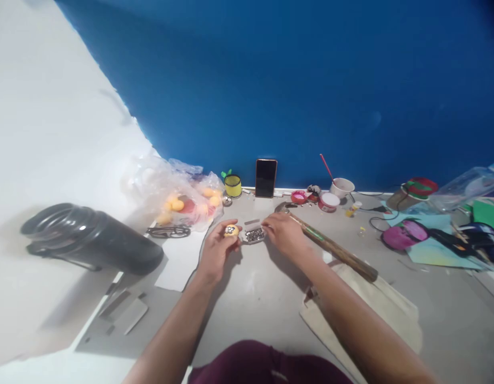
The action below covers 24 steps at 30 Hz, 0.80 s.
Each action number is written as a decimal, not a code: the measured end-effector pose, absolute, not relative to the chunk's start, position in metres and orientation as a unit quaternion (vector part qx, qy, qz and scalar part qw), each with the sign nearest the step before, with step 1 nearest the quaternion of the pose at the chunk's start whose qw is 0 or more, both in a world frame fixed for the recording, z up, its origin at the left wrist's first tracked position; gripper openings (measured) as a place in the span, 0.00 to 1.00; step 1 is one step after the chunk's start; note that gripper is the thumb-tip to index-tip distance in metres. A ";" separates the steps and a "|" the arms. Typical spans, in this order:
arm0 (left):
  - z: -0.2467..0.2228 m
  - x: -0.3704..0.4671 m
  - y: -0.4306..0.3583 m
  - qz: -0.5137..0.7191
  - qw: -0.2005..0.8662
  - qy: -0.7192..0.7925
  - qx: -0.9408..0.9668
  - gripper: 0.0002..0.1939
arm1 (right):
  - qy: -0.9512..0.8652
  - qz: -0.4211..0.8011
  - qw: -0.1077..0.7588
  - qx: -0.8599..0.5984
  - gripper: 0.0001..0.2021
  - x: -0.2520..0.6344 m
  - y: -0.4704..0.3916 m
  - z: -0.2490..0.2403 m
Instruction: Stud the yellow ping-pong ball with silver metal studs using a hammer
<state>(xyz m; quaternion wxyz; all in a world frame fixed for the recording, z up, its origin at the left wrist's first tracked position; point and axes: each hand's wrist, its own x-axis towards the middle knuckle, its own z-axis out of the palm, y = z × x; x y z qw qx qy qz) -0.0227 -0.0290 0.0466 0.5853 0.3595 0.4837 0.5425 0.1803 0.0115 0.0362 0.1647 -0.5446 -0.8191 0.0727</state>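
Head view: your left hand (219,246) clamps a small yellow ball (231,231) between its fingers; your right hand (284,233) reaches the small tray (253,236) of metallic pieces just beside it (whether its fingertips pinch one, you cannot tell).

Craft corner, perhaps at home: hammer (334,246), paint pots (329,201), and brush (327,166) on a cluttered grey tabletop (247,314)

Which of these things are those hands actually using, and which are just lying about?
Likely in use:
- yellow ball, in the left hand
- small metallic-looking pieces, by the right hand

Apparently just lying about:
- hammer
- phone
- dark bottle
- cream cloth
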 end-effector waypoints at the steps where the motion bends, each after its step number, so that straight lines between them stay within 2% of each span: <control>1: 0.047 -0.023 -0.029 0.539 0.584 0.488 0.360 0.23 | -0.832 0.074 0.136 -0.533 0.12 0.172 0.012 0.039; 4: 0.048 -0.022 -0.030 0.533 0.581 0.495 0.366 0.21 | -0.850 0.067 0.065 -0.519 0.11 0.154 0.016 0.040; 7: 0.048 -0.021 -0.030 0.533 0.569 0.497 0.381 0.19 | -0.851 0.064 0.030 -0.520 0.11 0.147 0.020 0.035; 24: 0.046 -0.019 -0.031 0.496 0.552 0.514 0.430 0.19 | -0.849 0.063 0.041 -0.524 0.12 0.154 0.019 0.018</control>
